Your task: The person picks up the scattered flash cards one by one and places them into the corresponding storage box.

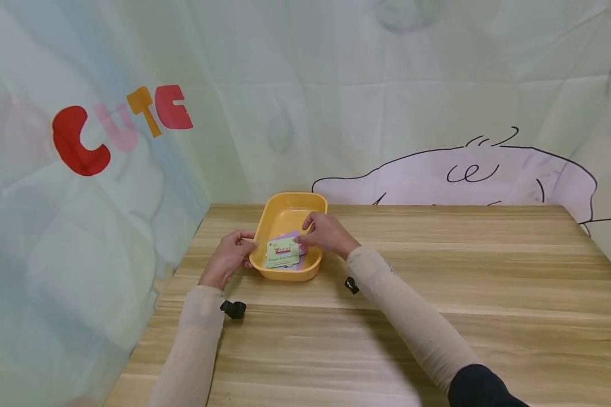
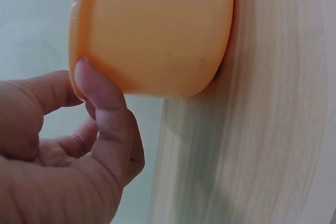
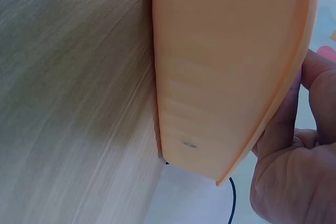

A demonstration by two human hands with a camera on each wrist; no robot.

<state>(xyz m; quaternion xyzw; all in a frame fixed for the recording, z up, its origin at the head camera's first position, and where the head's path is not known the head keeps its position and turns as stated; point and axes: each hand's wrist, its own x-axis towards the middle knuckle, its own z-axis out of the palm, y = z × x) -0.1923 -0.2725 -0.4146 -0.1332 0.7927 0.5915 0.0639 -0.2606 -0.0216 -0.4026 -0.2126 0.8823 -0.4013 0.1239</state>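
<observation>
A yellow plastic tray (image 1: pixel 291 276) with raised walls sits on the wooden table, toward its far left. In it lies a small pile of cards, topped by a green card (image 1: pixel 282 254) with a red picture and the words "Dragon Boat Festival". Purple and pink cards (image 1: pixel 300 263) show from under it. My left hand (image 1: pixel 227 257) pinches the tray's left rim between thumb and finger, clearly seen in the left wrist view. Over the right wall reaches my right hand (image 1: pixel 328 233), its thumb and finger at the green card's upper right corner. The tray wall hides those fingertips in the right wrist view.
The wood-grain table (image 1: pixel 438 294) stretches to the right and toward me. Behind and to the left hangs a printed cloth (image 1: pixel 265 85) with coloured letters and a line drawing. A small black device (image 1: pixel 233 309) is at the left wrist, another (image 1: pixel 352 285) at the right.
</observation>
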